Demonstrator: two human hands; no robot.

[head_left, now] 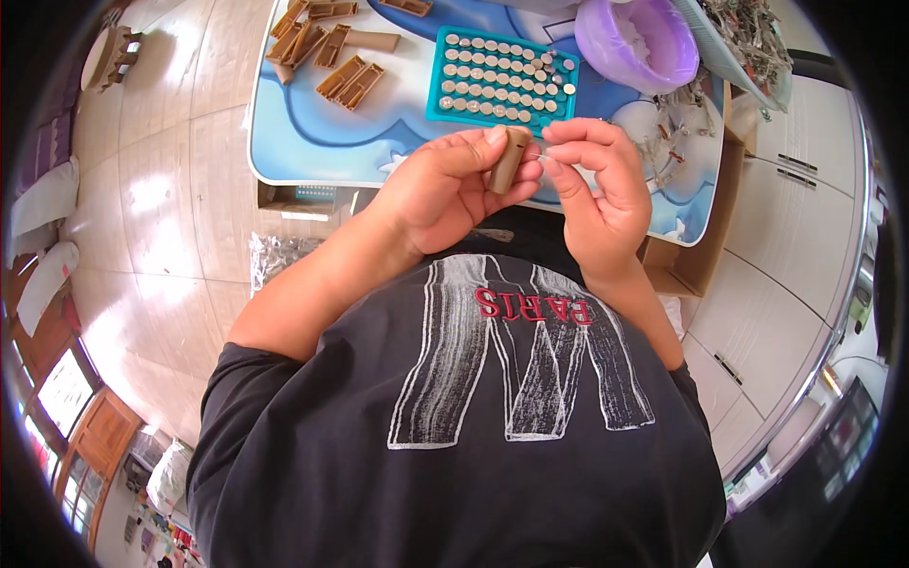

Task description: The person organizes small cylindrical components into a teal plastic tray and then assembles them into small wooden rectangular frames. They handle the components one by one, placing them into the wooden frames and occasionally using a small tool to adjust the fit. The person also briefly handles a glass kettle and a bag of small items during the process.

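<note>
My left hand (pixel 431 185) is closed around a small brown plastic housing (pixel 510 163), a rounded tube with a dark slot near its top, held upright and slightly tilted in front of my chest. Just to its right, my right hand (pixel 606 194) pinches a thin pale strand (pixel 537 155), which looks like a fine wire, between thumb and index finger. Its other fingers are loosely bent. Whether the strand joins the housing cannot be made out. Beyond both hands lies a teal tray (pixel 433 106) with rows of silver button-like discs (pixel 488 80).
Several brown open housings (pixel 350 82) lie at the far left of the blue-and-white table (pixel 322 156). A purple basin (pixel 592 43) stands at the far right, beside tangled wired parts (pixel 672 133). White cabinets (pixel 786 218) line the right side.
</note>
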